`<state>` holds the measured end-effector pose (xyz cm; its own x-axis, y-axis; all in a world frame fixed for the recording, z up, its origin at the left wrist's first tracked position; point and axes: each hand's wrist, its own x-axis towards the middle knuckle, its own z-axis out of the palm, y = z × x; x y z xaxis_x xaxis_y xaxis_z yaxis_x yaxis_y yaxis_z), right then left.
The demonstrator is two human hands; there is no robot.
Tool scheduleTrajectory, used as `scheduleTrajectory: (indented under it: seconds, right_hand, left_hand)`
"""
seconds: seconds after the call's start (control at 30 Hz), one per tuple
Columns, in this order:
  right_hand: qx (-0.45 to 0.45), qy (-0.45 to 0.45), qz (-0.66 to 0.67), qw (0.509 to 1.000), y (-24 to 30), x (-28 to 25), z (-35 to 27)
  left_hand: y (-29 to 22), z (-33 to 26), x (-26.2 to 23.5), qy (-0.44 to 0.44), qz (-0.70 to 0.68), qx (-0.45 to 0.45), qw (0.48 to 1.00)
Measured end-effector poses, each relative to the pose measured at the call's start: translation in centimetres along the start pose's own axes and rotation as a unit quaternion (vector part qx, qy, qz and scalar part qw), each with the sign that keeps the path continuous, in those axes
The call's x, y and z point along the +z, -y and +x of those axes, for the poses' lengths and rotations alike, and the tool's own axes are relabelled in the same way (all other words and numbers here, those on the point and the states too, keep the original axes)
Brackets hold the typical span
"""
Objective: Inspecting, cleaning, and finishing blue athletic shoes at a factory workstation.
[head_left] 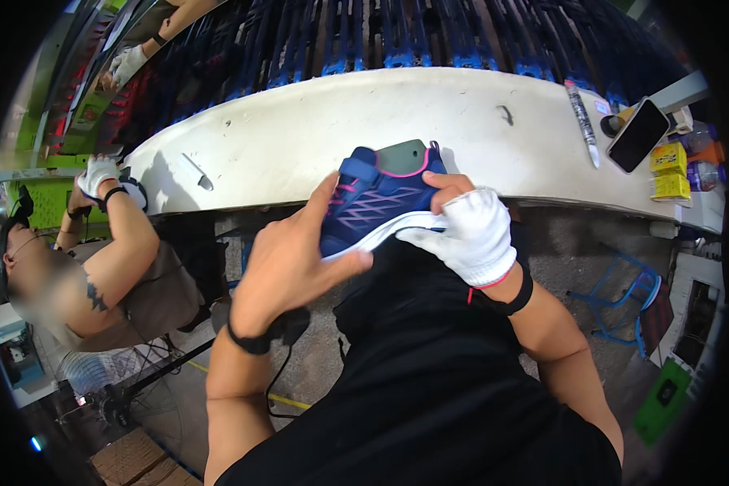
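L hand (287, 255), bare, grips toe end of navy shoe (385, 202); R hand (474, 232), white-gloved, grips heel end. Shoe's held approx mid of bench's (316, 134) near edge, grey-green insert (402, 154) showing at its opening. Yellow boxes (670, 172) by near R corner; phone (638, 136) & slim pen-like tool (581, 121) twd R end. Blue rails (364, 40) beyond far edge.
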<state>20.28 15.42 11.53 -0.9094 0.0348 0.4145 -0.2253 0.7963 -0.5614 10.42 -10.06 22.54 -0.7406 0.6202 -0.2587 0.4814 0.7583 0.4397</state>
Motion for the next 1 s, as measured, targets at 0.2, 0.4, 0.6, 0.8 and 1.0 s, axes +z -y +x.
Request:
scheduleTrajectory:
  seconds: [0.2, 0.4, 0.6, 0.8, 1.0]
  right_hand:
    - [0.107, -0.026, -0.058, 0.992, 0.2, -4.7, -2.2]
    - [-0.048, -0.184, 0.207, 0.96, 1.6, -9.8, -2.5]
    - [0.008, -0.106, 0.144, 0.984, 0.2, -11.9, -2.9]
    - [-0.04, -0.103, 0.178, 0.978, -0.6, -12.3, -1.9]
    - [-0.113, -0.089, 0.174, 0.974, -0.5, -12.1, -0.5]
  left_hand:
    - [-2.4, 2.1, -0.3, -0.137, -0.169, 0.296, 0.93]
    - [-5.6, 6.8, 9.6, -0.289, -0.275, 0.402, 0.824]
    - [-6.7, 7.0, 12.6, -0.26, -0.338, 0.38, 0.821]
    - [-6.4, 8.2, 12.8, -0.275, -0.323, 0.418, 0.803]
    - [-4.6, 10.3, 12.3, -0.297, -0.222, 0.412, 0.833]
